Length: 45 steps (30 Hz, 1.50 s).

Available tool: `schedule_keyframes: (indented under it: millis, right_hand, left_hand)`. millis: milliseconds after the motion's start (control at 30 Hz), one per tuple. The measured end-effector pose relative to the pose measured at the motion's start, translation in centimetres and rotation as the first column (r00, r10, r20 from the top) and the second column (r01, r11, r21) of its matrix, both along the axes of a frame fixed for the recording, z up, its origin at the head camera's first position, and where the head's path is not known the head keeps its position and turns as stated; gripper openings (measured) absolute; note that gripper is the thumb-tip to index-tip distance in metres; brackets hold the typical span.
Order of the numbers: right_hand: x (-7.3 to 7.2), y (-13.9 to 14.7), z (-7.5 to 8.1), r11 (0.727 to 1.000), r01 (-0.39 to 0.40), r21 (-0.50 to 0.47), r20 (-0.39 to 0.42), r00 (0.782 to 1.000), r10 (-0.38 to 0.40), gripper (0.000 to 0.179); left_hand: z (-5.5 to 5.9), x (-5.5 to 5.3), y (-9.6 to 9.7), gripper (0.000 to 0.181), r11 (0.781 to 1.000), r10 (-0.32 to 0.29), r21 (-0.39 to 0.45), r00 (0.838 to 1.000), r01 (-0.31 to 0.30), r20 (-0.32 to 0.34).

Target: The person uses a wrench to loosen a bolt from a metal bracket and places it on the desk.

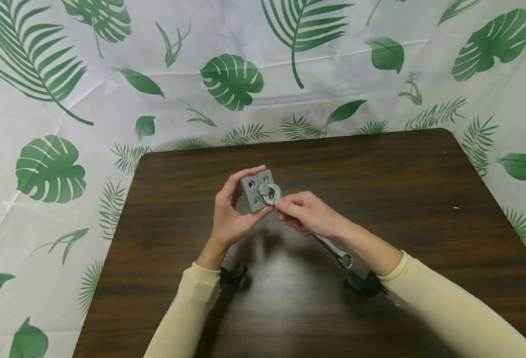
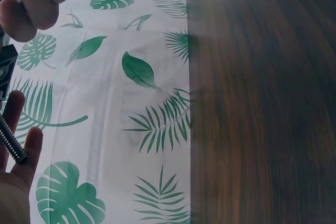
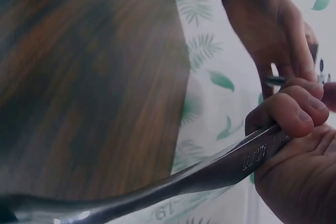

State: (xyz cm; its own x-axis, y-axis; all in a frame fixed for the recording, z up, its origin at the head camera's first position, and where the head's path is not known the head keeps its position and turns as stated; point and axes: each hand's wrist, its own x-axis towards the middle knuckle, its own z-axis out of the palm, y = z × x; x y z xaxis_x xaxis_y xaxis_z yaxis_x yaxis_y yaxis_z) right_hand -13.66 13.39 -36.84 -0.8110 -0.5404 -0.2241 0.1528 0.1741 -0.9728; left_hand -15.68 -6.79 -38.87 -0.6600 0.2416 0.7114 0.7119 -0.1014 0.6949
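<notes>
A grey metal block (image 1: 248, 193) was held up above the counter (image 1: 177, 199), nearer its far left corner than its far right one. At least three round holes showed in its face, and a bolt head (image 1: 264, 189) stood out near the middle. A threaded shank (image 2: 11, 142) showed beside the fingers in the left wrist view. The left hand (image 1: 231, 216) gripped the block between fingers over the upper edge and a thumb along the lower edge.

The open end of a wrench (image 1: 330, 245) lay at the bolt head; whether it was fully seated could not be told. The right hand (image 1: 307, 214) was closed round the wrench close to that end, its ring end slanting back toward the person. Pale sleeves (image 1: 446, 298) covered both forearms, with black mounts (image 1: 233, 274) by the wrists. Beyond the counter's far edge hung a white sheet (image 1: 177, 112) printed with green leaves.
</notes>
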Motion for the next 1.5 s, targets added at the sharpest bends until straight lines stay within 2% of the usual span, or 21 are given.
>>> schedule_keyframes:
  millis: [200,300,467,667,767,933,1067,1200,1300,1433,1500]
  right_hand:
    - [-0.9,0.7,0.2,0.998,-0.041,0.050,-0.091,0.995,0.045,0.037]
    - [-1.6,1.2,0.2,0.994,-0.074,0.086,-0.172,0.981,0.088,0.035]
    - [-3.2,2.3,0.7,0.968,-0.144,0.205,-0.304,0.931,0.202,0.032]
    - [-5.0,3.2,1.9,0.912,-0.244,0.329,-0.310,0.885,0.348,0.030]
    - [-5.7,3.2,2.2,0.888,-0.279,0.366,-0.321,0.858,0.401,0.029]
    - [-6.7,3.3,2.4,0.856,-0.307,0.416,-0.361,0.808,0.465,0.028]
    - [-7.1,3.4,2.7,0.845,-0.315,0.433,-0.378,0.787,0.487,0.026]
    - [-7.1,3.4,2.6,0.853,-0.297,0.428,-0.401,0.784,0.474,0.023]
    - [-7.0,3.5,2.3,0.868,-0.270,0.417,-0.419,0.790,0.448,0.023]
    - [-6.8,3.9,1.9,0.889,-0.241,0.390,-0.417,0.815,0.404,0.023]
    - [-6.7,4.2,1.7,0.904,-0.230,0.360,-0.404,0.835,0.373,0.023]
  left_hand:
    - [0.0,-0.1,-0.1,0.072,0.999,-0.040,-0.016,0.999,0.040,0.033]
    - [0.1,0.0,-0.2,0.071,0.997,-0.062,-0.035,0.997,0.063,0.050]
    - [0.3,0.0,-0.3,0.070,0.993,-0.092,-0.073,0.994,0.097,0.066]
    - [0.3,-0.1,-0.4,0.072,0.981,-0.161,-0.093,0.982,0.170,0.098]
    - [0.2,-0.1,-0.4,0.072,0.977,-0.173,-0.107,0.979,0.185,0.106]
    - [0.2,-0.2,-0.5,0.073,0.968,-0.203,-0.126,0.974,0.216,0.105]
    - [0.2,-0.2,-0.4,0.073,0.963,-0.222,-0.137,0.970,0.234,0.097]
    - [0.2,-0.2,-0.3,0.073,0.964,-0.220,-0.133,0.972,0.230,0.086]
    - [0.1,-0.2,-0.4,0.073,0.969,-0.206,-0.122,0.975,0.215,0.080]
    - [0.0,-0.3,-0.4,0.073,0.978,-0.178,-0.099,0.981,0.185,0.078]
    - [-0.1,-0.3,-0.5,0.073,0.982,-0.164,-0.086,0.983,0.171,0.077]
